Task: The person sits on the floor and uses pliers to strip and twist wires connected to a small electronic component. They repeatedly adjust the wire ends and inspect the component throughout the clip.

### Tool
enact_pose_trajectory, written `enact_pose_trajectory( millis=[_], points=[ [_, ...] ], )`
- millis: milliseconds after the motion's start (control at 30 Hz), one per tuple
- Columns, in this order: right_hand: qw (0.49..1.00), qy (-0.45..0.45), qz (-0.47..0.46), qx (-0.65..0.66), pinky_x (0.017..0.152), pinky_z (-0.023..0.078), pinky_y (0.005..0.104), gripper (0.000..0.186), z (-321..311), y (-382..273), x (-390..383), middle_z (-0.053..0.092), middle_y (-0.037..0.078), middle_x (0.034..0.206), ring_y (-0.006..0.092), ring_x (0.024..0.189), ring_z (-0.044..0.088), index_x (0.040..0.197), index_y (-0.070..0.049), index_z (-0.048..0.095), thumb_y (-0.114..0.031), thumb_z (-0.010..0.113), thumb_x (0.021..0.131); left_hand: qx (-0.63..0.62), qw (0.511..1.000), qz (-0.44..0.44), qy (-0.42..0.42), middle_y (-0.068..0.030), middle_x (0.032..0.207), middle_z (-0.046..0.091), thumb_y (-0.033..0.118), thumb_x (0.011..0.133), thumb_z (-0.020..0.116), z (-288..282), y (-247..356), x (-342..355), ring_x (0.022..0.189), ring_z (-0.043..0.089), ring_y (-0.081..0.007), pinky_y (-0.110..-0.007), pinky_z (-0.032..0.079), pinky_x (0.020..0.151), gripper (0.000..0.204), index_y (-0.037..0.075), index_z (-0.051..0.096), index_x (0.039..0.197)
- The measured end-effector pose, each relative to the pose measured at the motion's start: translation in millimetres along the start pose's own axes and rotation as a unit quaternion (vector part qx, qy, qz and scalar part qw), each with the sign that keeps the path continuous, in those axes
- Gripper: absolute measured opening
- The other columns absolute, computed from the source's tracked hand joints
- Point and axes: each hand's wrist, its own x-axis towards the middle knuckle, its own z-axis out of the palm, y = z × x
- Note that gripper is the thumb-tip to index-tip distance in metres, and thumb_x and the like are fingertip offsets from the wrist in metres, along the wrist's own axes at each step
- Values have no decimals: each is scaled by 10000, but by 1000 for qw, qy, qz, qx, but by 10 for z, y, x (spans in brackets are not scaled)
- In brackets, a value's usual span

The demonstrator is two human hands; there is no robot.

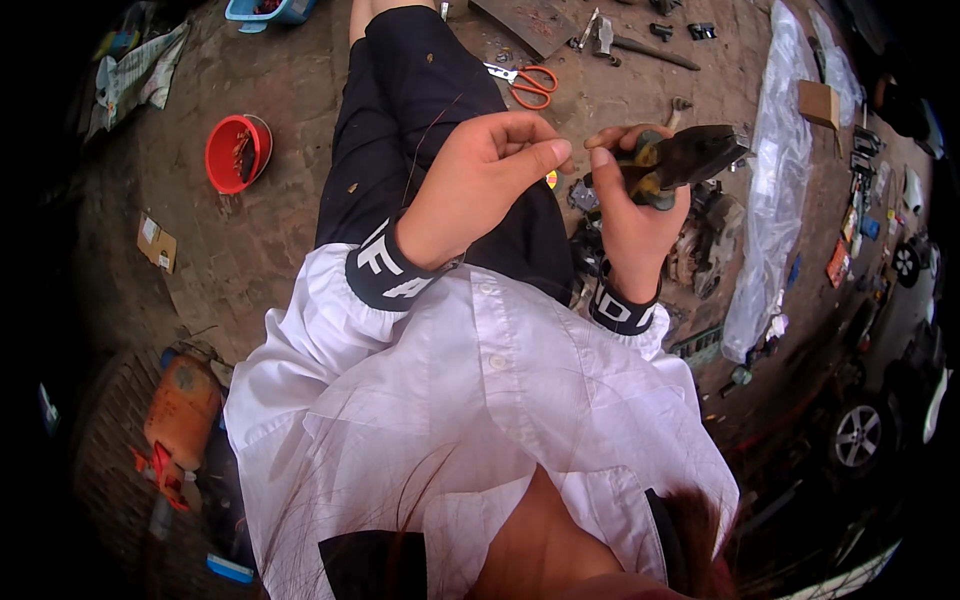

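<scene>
My right hand (640, 225) is wrapped around pliers (700, 155) with green and yellow handles. Their dark jaws point to the right, away from my left hand. Close beside it, my left hand (485, 175) is closed, thumb pressed against the curled fingers. Whatever lies in that pinch, if anything, is too small to make out. The two hands are near each other above my lap, with a narrow gap between the fingertips. A thin dark strand runs up past my left wrist; I cannot tell whether it is wire or hair.
Orange-handled scissors (533, 88), a hammer (640, 48) and a metal plate (535, 25) lie on the ground ahead. A red bucket (219, 165) stands left. Clear plastic sheeting (775, 170), a cardboard box (818, 103) and metal parts (705, 245) are right. An orange cylinder (185, 405) stands lower left.
</scene>
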Motion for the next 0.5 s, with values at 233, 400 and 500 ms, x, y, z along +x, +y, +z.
enact_pose_trajectory(
  millis=[233,400,500],
  points=[
    [994,1,-73,-75,736,492,260,208,-21,87,25,638,90,902,129,830,614,949,4,516,89,627,795,-112,988,-101,-28,70,631,470,164,945,571,-11,6,16,460,287,4,-192,210,415,164,9,590,894],
    [997,-9,-63,-45,738,493,262,226,-32,58,26,636,92,889,133,825,618,950,-1,519,92,640,783,-152,980,-120,-53,86,573,371,177,953,560,-63,5,13,454,268,-4,-195,208,412,187,6,579,882],
    [997,-5,-74,-38,736,491,260,232,-28,87,30,638,89,896,132,824,616,957,-2,521,78,654,785,-182,970,-147,-66,90,565,339,181,957,553,-61,10,31,452,259,-7,-196,208,412,194,4,575,880]
  ],
)
